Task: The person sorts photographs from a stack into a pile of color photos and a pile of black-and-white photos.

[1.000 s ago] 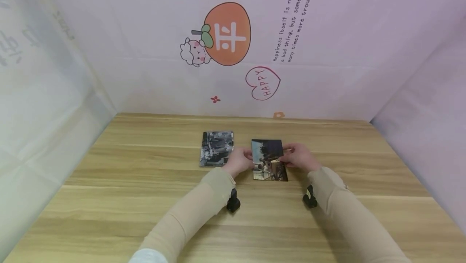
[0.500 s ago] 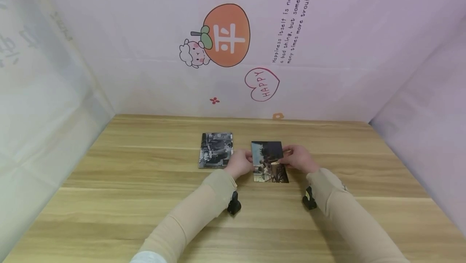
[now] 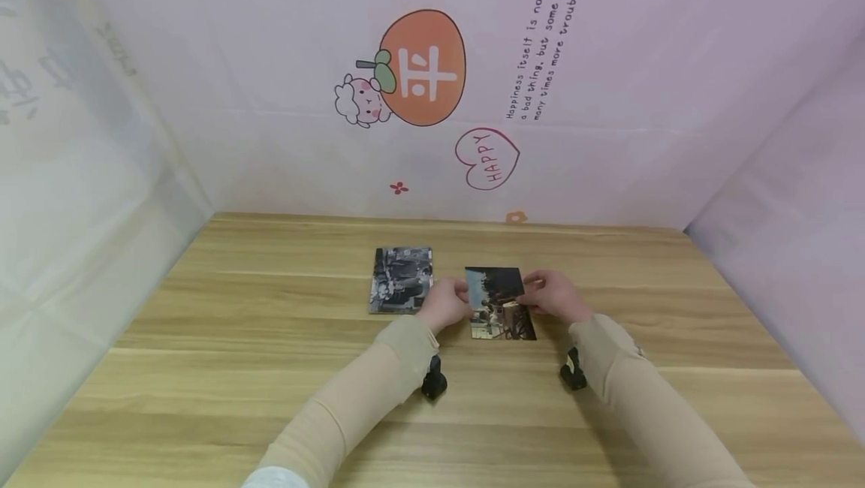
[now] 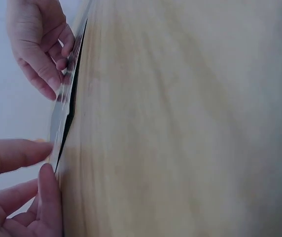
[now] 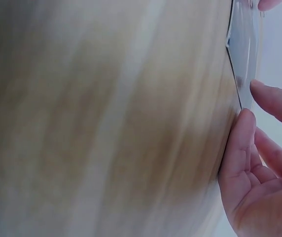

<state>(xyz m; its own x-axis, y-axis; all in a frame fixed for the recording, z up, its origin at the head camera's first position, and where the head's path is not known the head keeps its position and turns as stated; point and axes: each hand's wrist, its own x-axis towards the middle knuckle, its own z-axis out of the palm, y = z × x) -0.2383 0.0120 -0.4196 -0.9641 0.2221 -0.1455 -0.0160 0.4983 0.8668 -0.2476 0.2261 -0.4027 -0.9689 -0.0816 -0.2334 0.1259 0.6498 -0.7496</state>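
Observation:
A glossy picture card point(image 3: 498, 308), pale blue at upper left and dark elsewhere, lies between my two hands. My left hand point(image 3: 447, 303) pinches its left edge between thumb and finger; the left wrist view shows the thumb point(image 4: 25, 152) over the card's rim. On the opposite side my right hand point(image 3: 556, 296) pinches the right edge, with the thumb point(image 5: 276, 101) on top and the index finger low by the tabletop. Seen edge-on in the left wrist view, the card point(image 4: 62, 118) is close over the wood. Left of it, a grey-toned picture card point(image 3: 400, 278) lies flat, its lower right corner behind my left hand.
The wood-grain table point(image 3: 223, 368) reaches back to a printed wall sheet point(image 3: 284, 150), with pale sheets at both sides. Small black wrist cameras point(image 3: 434, 381) hang below the beige sleeves point(image 3: 365, 390).
Both hands keep their grip on the card and barely move. The card's far edge has come slightly nearer in the head view. The grey-toned card stays in place.

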